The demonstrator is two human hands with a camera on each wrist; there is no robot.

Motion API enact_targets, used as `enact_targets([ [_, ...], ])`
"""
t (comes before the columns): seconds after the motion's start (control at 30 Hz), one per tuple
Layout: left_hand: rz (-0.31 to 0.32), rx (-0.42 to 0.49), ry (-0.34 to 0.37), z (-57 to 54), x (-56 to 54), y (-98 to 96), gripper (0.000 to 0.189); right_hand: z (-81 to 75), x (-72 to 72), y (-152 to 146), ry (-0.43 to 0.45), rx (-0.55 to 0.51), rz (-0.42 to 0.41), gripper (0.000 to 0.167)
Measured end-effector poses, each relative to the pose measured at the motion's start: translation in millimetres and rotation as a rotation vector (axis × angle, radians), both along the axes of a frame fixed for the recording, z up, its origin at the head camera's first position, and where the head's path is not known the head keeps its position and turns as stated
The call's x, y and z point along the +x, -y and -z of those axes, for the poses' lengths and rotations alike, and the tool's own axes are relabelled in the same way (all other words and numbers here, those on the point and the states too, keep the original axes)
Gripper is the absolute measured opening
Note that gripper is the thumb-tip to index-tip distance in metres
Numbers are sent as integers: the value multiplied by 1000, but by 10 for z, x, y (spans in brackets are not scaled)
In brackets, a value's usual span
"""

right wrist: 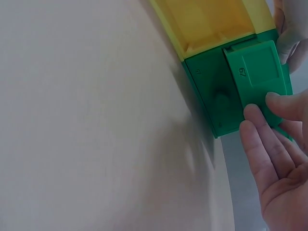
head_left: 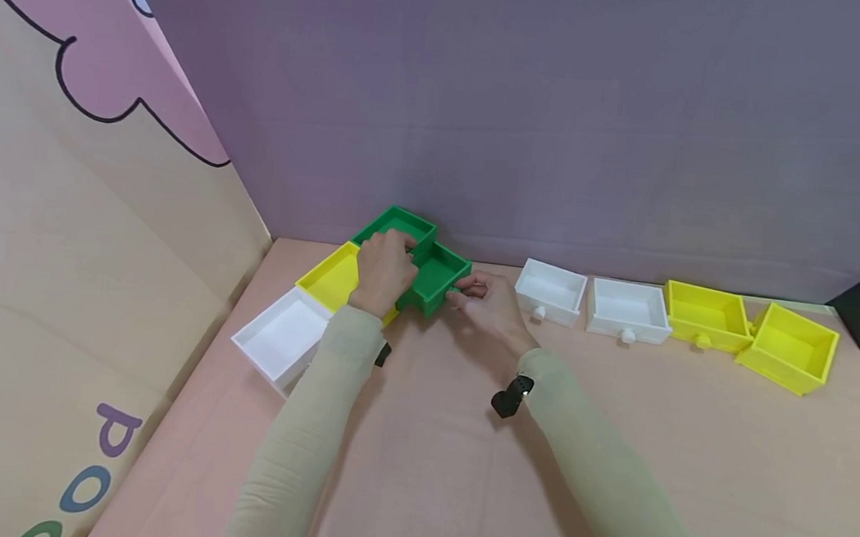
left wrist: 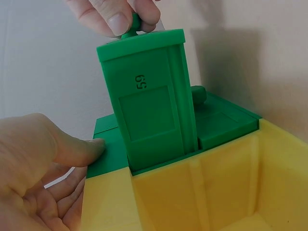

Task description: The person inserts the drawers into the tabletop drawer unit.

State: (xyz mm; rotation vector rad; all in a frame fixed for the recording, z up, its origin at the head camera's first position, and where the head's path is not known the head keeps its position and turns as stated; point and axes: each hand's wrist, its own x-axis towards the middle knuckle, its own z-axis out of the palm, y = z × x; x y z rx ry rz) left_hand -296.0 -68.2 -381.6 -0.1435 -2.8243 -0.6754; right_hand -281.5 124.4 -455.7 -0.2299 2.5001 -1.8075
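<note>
A small green drawer (head_left: 440,271) sticks out of the green cabinet (head_left: 384,220). Its round knob (left wrist: 136,21) is pinched between the thumb and fingers of my right hand (head_left: 497,305). My left hand (head_left: 384,272) grips the green cabinet; in the left wrist view its thumb presses the cabinet's side and its fingers curl behind. Beside the pulled-out drawer, a second green drawer (left wrist: 226,125) sits inside the cabinet, its knob showing. Against the green cabinet lies a yellow cabinet (head_left: 326,274), then a white one (head_left: 281,333). My right hand (right wrist: 284,154) partly covers the drawer's front.
To the right, along the back wall, lie two white drawers (head_left: 550,288) with knobs and two yellow drawers (head_left: 708,314). A grey-purple wall (head_left: 557,128) rises right behind, and a printed panel (head_left: 93,223) stands at the left. Pink cloth (head_left: 447,467) covers the table.
</note>
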Motion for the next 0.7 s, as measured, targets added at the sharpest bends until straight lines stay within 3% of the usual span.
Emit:
enact_targets([
  [0.43,-8,11,11,-7,14,-24,30,6,-28,9,20,5,31,27],
  [0.7,-19,-1,14,-1,3,-20,30,66,-31,43,-42,2,54,31],
])
